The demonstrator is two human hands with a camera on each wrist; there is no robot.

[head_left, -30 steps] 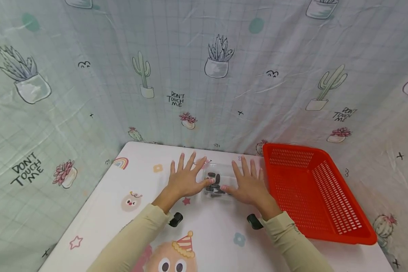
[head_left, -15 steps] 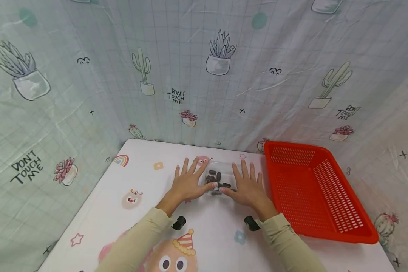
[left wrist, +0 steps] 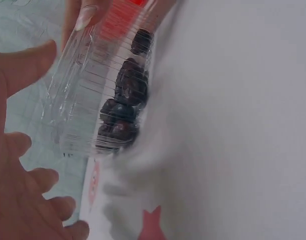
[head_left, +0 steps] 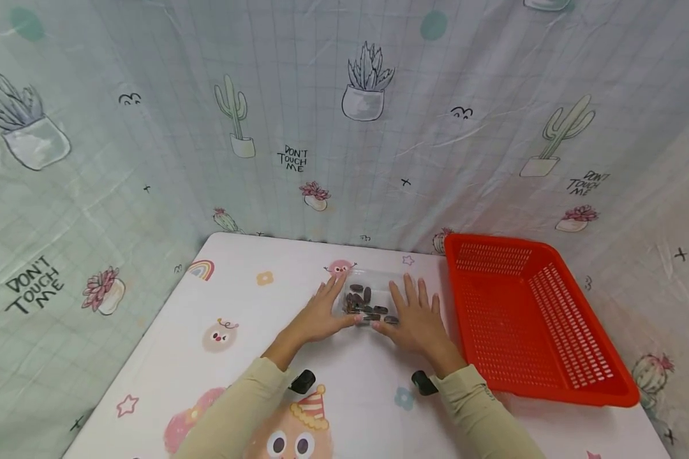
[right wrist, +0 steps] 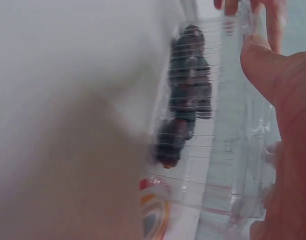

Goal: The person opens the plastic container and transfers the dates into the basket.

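A clear plastic box (head_left: 381, 280) with a folded rim sits on the white table in the head view. Several dark, oval, date-like fruits (head_left: 367, 294) lie inside, mostly toward its left and near side. My left hand (head_left: 317, 317) is spread along the box's left side, its thumb by the near rim. In the left wrist view, a gap shows between that thumb (left wrist: 35, 67) and the ribbed wall. My right hand (head_left: 418, 319) lies with straight fingers at the right side. Its thumb (right wrist: 257, 55) touches the rim in the right wrist view.
A red perforated basket (head_left: 574, 395) stands just right of my right hand. Small black devices (head_left: 303, 382) sit under both wrists. A patterned curtain (head_left: 367, 166) rises behind the table and along the sides.
My left hand has shifted from over the box's edge down to its left side, uncovering more of the fruits. My right hand stays at the right side. The head view has tilted slightly.
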